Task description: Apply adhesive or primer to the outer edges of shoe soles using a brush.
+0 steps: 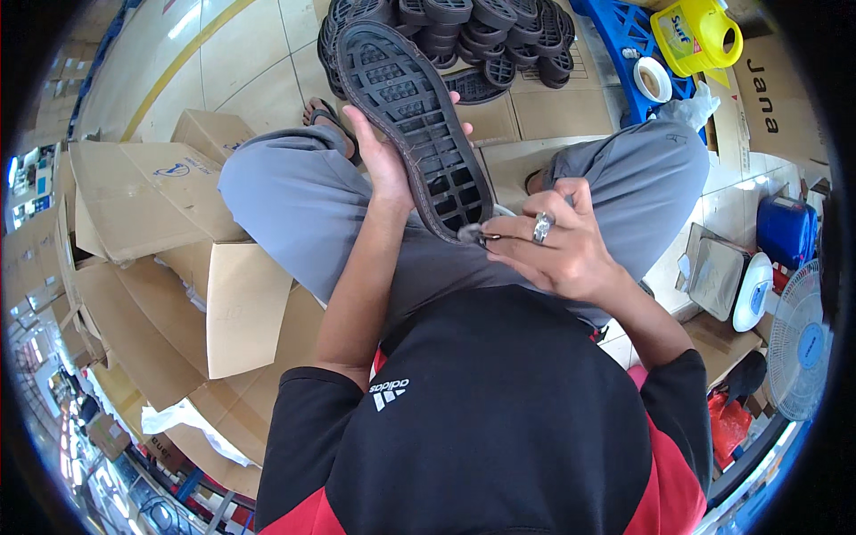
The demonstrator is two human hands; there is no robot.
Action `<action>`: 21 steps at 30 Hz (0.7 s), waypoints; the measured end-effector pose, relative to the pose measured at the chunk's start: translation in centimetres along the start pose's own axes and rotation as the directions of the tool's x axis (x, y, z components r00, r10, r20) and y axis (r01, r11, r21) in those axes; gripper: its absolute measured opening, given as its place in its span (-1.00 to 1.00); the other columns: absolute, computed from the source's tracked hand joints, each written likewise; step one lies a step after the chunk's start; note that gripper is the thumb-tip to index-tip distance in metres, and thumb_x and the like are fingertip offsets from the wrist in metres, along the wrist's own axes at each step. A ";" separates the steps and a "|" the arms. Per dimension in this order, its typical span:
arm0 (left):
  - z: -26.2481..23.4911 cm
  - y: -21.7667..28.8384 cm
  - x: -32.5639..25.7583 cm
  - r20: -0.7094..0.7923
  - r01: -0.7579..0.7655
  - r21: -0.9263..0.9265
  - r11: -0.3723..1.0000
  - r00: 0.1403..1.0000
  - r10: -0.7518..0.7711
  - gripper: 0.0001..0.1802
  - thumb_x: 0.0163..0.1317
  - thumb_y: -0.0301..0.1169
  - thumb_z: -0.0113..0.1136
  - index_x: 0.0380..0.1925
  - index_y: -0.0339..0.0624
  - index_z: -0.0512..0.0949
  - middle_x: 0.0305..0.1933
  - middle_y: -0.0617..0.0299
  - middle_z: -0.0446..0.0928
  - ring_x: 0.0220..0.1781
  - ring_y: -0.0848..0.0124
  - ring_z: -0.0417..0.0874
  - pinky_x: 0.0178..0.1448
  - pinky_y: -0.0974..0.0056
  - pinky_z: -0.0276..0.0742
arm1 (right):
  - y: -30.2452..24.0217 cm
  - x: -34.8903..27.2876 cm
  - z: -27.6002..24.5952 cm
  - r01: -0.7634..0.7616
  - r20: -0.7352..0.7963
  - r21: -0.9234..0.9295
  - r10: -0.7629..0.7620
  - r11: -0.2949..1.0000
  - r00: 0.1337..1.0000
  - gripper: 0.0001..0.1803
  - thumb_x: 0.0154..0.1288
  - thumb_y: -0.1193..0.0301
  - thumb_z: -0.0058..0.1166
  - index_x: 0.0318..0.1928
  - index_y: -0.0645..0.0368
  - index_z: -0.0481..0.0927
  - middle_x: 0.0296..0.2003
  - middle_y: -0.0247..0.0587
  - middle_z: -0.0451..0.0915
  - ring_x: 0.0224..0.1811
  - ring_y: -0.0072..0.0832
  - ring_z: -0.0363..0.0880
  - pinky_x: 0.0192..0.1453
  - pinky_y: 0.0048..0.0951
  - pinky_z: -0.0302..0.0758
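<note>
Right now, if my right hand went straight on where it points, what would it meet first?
Probably the near end of the dark sole in your left hand; your right hand looks very close, though depth is unclear.

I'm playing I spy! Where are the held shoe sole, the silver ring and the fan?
Held shoe sole (pixel 416 134), head view: middle of its gridded face.
Silver ring (pixel 542 227), head view: its front.
Fan (pixel 810 345), head view: blue hub.

Lettering marks a yellow jug (pixel 694 40), a brown carton (pixel 777 116) and the black shirt (pixel 499 410).
</note>
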State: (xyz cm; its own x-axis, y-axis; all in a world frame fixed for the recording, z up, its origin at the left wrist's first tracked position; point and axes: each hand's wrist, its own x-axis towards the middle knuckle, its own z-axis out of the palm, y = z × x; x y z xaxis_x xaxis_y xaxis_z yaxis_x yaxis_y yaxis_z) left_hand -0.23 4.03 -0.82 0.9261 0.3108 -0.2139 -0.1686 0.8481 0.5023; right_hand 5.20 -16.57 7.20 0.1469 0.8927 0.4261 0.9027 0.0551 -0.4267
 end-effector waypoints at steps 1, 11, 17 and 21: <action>0.1 -0.1 0.2 0.013 -0.005 0.017 1.000 1.000 0.004 0.08 0.01 0.51 -0.54 0.17 -0.23 0.22 0.04 -0.11 0.43 -0.21 0.01 0.60 -0.18 -0.01 0.59 | 0.4 0.0 -0.5 -0.060 0.045 0.068 0.057 0.996 0.997 -0.86 -0.12 0.39 0.28 -0.46 0.04 0.62 -0.30 -0.54 0.59 -0.23 -0.46 0.37 -0.11 -0.35 0.19; 0.3 -1.1 0.2 -0.032 0.146 0.123 0.982 0.989 -0.143 0.04 0.08 0.46 -0.57 0.15 -0.30 0.24 0.02 -0.09 0.46 -0.11 0.10 0.59 -0.06 0.09 0.57 | 9.0 5.3 1.3 -0.145 -0.084 0.044 0.149 0.988 0.985 -0.88 -0.07 0.38 0.27 -0.48 0.08 0.61 -0.36 -0.45 0.61 -0.20 -0.42 0.41 -0.06 -0.35 0.23; 0.6 -2.1 1.2 -0.249 0.163 0.000 0.987 0.956 -0.158 0.05 0.08 0.46 -0.68 0.14 -0.27 0.27 -0.02 -0.04 0.48 -0.16 0.08 0.59 -0.11 0.06 0.57 | 6.2 1.7 2.2 0.083 -0.058 -0.250 -0.100 0.965 0.993 -0.78 -0.23 0.38 0.24 -0.43 0.04 0.59 -0.26 -0.45 0.55 -0.24 -0.44 0.43 -0.13 -0.26 0.27; -0.5 -2.3 1.1 -0.046 0.248 0.057 0.967 0.968 -0.246 0.04 0.07 0.46 -0.60 0.20 -0.22 0.23 0.10 -0.01 0.42 -0.02 0.12 0.54 0.06 0.06 0.48 | 6.1 0.2 -0.9 -0.028 -0.120 -0.119 0.014 0.992 0.993 -0.85 -0.17 0.40 0.20 -0.47 0.06 0.60 -0.31 -0.39 0.57 -0.26 -0.44 0.42 -0.12 -0.29 0.27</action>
State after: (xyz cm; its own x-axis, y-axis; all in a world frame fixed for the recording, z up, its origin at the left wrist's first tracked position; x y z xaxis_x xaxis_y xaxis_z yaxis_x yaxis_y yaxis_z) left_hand 0.96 2.64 -2.67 0.9225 0.1122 -0.3693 0.0861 0.8729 0.4802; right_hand 11.11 -16.45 5.39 0.2068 0.8331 0.5130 0.9400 -0.0237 -0.3404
